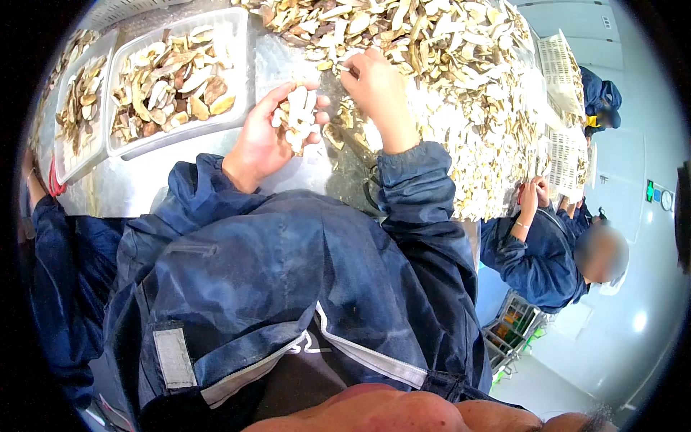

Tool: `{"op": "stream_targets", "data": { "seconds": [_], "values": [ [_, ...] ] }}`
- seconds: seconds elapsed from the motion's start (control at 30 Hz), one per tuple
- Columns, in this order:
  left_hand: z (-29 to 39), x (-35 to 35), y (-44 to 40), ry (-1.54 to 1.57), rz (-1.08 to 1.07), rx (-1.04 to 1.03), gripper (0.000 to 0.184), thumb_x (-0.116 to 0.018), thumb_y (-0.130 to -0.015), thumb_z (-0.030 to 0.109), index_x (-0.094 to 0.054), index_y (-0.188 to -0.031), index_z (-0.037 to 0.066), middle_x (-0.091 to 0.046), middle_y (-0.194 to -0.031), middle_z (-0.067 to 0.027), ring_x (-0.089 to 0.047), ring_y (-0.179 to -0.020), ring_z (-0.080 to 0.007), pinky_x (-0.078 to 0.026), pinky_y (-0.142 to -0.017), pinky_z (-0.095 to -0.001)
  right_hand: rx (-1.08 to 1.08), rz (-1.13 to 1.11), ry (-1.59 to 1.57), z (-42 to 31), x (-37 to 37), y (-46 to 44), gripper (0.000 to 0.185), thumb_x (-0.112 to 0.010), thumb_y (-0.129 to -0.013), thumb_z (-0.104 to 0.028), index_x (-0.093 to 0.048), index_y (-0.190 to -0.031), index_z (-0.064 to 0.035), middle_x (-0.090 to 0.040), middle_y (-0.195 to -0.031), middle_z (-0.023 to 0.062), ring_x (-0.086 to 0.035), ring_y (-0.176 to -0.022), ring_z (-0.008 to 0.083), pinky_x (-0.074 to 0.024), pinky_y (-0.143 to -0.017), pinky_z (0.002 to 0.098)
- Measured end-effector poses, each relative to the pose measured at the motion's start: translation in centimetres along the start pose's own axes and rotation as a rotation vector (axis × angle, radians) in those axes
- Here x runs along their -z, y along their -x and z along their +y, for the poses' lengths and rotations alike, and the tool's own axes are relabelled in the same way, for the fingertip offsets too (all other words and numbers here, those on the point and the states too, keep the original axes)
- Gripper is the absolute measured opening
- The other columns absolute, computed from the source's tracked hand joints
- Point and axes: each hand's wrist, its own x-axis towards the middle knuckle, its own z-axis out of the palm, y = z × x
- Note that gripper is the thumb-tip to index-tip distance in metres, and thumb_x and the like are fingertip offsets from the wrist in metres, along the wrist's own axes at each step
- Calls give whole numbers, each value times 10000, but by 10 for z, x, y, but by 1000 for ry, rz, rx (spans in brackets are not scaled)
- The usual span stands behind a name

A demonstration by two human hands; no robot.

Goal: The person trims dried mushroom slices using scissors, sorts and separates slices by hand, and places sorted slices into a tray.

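My left hand [258, 140] is turned palm up, its fingers curled around a small bunch of pale mushroom slices [298, 115]. To its right, my right hand [378, 90] reaches to the near edge of a large heap of sliced mushrooms [461, 43]. Thumb and fingers are pinched together there, with a small pale mushroom slice partly showing at the tips. A few loose slices lie on the metal table [306, 176] below that hand.
A clear plastic tub [248, 72] of mushroom slices stands left of my left hand, beside another tub [63, 169]. White perforated baskets [565, 72] line the heap's right side. A co-worker [540, 248] handles slices at the right; another person's arm [36, 187] shows far left.
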Motion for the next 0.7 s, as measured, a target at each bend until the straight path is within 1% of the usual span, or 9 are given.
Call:
{"op": "stream_targets", "data": {
  "seconds": [0.07,0.17,0.27,0.3,0.4,0.43,0.53,0.67,0.7],
  "values": [
    [-2,1,-1,2,12,12,435,-421,-1027,394,-571,-1286,78,-669,-1121,-116,-670,-927,-223,-579,-665,-357,16,-14,10,1,1,4,166,-714,-791,-187,-733,-919,-83,-655,-824,111,-662,-774,302,-536,-692,394],
    [-1,-2,0,6,46,-1,435,-413,-1029,399,-573,-1285,85,-668,-1129,-116,-669,-926,-223,-580,-659,-356,-236,-160,-511,-5,20,7,193,-741,-802,-208,-738,-939,-72,-670,-786,105,-668,-731,244,-530,-689,332],
    [0,-10,2,26,68,1,430,-411,-1030,399,-572,-1290,96,-666,-1140,-115,-667,-935,-223,-582,-654,-357,-246,-372,-1038,-32,46,7,209,-756,-813,-230,-742,-930,-57,-684,-794,104,-665,-735,190,-516,-693,289],
    [0,-12,2,33,72,4,429,-412,-1030,398,-571,-1293,100,-666,-1144,-114,-666,-939,-222,-582,-652,-358,-193,-416,-1024,-27,39,4,187,-723,-832,-222,-741,-928,-63,-696,-823,124,-680,-760,252,-522,-698,334],
    [0,-6,1,33,8,5,427,-419,-1028,399,-566,-1301,106,-663,-1147,-112,-665,-942,-227,-582,-647,-355,-46,10,-351,-7,10,-14,182,-679,-847,-219,-744,-941,-77,-706,-856,142,-681,-805,327,-525,-725,395],
    [0,-4,2,34,-10,7,427,-423,-1027,398,-563,-1303,104,-662,-1148,-112,-665,-942,-229,-583,-646,-356,-47,38,-241,-1,1,-22,197,-653,-839,-223,-743,-948,-86,-697,-902,146,-665,-867,371,-523,-750,451],
    [1,1,1,38,-49,6,427,-433,-1024,393,-557,-1308,99,-660,-1146,-113,-666,-941,-234,-588,-647,-357,-1,87,-18,1,-16,-25,229,-670,-827,-255,-739,-937,-66,-657,-853,163,-655,-834,342,-520,-731,428],
    [0,2,0,55,-38,2,428,-437,-1023,386,-553,-1312,93,-663,-1143,-118,-669,-943,-236,-594,-656,-364,-49,-35,10,3,-16,-16,221,-670,-816,-278,-737,-907,-89,-646,-844,147,-645,-829,365,-514,-720,450],
    [0,2,0,56,-31,5,428,-437,-1023,385,-552,-1314,92,-664,-1145,-120,-669,-946,-235,-596,-659,-367,-28,-27,-8,3,-10,-13,214,-700,-826,-254,-733,-913,-62,-674,-827,116,-670,-787,277,-517,-688,387]
  ]
}}
